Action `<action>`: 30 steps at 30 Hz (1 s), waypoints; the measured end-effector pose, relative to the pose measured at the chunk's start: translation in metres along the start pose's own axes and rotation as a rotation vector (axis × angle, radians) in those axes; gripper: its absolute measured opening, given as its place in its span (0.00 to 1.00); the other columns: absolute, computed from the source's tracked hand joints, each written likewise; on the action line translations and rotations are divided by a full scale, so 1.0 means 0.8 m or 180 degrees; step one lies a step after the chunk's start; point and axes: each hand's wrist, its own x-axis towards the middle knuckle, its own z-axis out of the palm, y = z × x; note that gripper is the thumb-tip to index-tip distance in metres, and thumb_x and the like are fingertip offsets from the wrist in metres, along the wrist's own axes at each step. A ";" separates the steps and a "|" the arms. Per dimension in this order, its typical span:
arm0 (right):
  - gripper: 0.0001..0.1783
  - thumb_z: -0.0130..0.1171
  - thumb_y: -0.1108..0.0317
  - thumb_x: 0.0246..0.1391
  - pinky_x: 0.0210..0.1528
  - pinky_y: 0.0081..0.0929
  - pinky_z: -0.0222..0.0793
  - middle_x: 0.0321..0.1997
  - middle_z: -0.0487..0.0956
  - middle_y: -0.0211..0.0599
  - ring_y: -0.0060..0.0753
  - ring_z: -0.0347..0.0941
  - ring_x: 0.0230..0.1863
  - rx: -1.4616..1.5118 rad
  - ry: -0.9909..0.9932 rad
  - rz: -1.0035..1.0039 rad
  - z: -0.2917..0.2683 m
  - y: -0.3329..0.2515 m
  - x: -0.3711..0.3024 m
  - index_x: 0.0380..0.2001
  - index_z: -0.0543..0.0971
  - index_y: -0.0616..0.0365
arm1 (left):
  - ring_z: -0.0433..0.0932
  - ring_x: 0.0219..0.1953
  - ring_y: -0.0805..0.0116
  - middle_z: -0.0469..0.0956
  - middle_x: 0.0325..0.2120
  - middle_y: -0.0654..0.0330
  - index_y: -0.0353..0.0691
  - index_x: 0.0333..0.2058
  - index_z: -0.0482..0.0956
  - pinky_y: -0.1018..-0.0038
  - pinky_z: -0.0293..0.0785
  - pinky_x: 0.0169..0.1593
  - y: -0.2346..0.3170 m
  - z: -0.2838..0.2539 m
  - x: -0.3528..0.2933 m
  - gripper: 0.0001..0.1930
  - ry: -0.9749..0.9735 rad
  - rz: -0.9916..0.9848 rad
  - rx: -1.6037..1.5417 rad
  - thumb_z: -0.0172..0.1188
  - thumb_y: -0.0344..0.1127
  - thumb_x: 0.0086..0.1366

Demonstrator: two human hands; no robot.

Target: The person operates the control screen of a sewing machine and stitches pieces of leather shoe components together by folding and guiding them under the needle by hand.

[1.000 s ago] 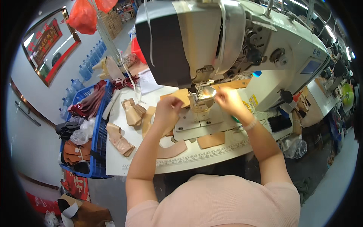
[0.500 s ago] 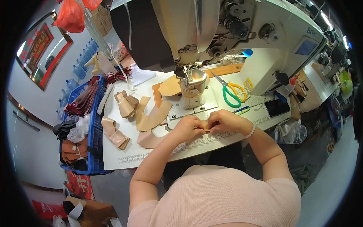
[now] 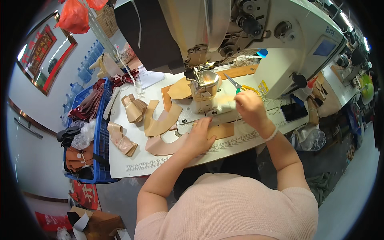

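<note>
A blue plastic lattice basket (image 3: 98, 160) stands beside the white table (image 3: 120, 165); next come two folded tan bundles, then a curved tan piece (image 3: 162, 122) partly over a pinkish-tan curved one (image 3: 165, 147); the left hand (image 3: 199, 138) lies with fingers extended and thumb apart – over the left end of a flat tan rectangular panel (image 3: 224, 131), just in front of the sewing machine's metal plate; scissors with green and yellow handles (image 3: 237, 85) lie behind the right hand (image 3: 252, 106) – its fingers curled, a blurred tan patch beside them, its hold impossible to tell; farther right rests a black phone (image 3: 294, 112).
</note>
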 end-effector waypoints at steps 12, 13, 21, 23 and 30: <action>0.07 0.58 0.81 0.45 0.36 0.23 0.70 0.36 0.75 0.35 0.31 0.73 0.34 0.2108 0.1139 0.0252 0.023 -0.093 -0.026 0.28 0.76 0.59 | 0.73 0.44 0.68 0.75 0.43 0.56 0.35 0.40 0.74 0.68 0.71 0.50 0.011 -0.012 -0.023 0.08 0.0903 -0.1257 -0.4222 0.56 0.27 0.62; 0.07 0.55 0.83 0.49 0.39 0.21 0.71 0.35 0.77 0.35 0.26 0.73 0.35 0.3905 0.1034 0.0931 0.047 -0.102 -0.040 0.32 0.75 0.62 | 0.73 0.44 0.68 0.75 0.43 0.56 0.35 0.40 0.74 0.68 0.71 0.50 0.010 -0.013 -0.024 0.08 0.0868 -0.1242 -0.4221 0.56 0.27 0.62; 0.12 0.58 0.74 0.53 0.40 0.18 0.72 0.37 0.79 0.35 0.21 0.75 0.37 0.4316 -0.0145 0.1998 0.035 -0.101 -0.030 0.42 0.76 0.65 | 0.75 0.37 0.72 0.77 0.35 0.57 0.35 0.29 0.75 0.76 0.71 0.44 0.024 -0.026 -0.041 0.04 0.1109 -0.1164 -0.3458 0.62 0.24 0.56; 0.10 0.61 0.72 0.51 0.37 0.18 0.73 0.32 0.80 0.35 0.20 0.76 0.32 0.3750 -0.0574 0.1893 0.029 -0.101 -0.024 0.37 0.78 0.65 | 0.75 0.35 0.74 0.76 0.34 0.58 0.34 0.29 0.76 0.78 0.72 0.41 0.023 -0.024 -0.039 0.05 0.1145 -0.1098 -0.3440 0.64 0.25 0.56; 0.09 0.63 0.71 0.49 0.32 0.15 0.72 0.27 0.81 0.32 0.17 0.75 0.28 0.3601 -0.0367 0.1726 0.034 -0.105 -0.031 0.33 0.79 0.65 | 0.76 0.32 0.74 0.78 0.32 0.56 0.35 0.28 0.74 0.79 0.72 0.38 0.018 -0.021 -0.050 0.07 0.1358 -0.1099 -0.3577 0.65 0.25 0.55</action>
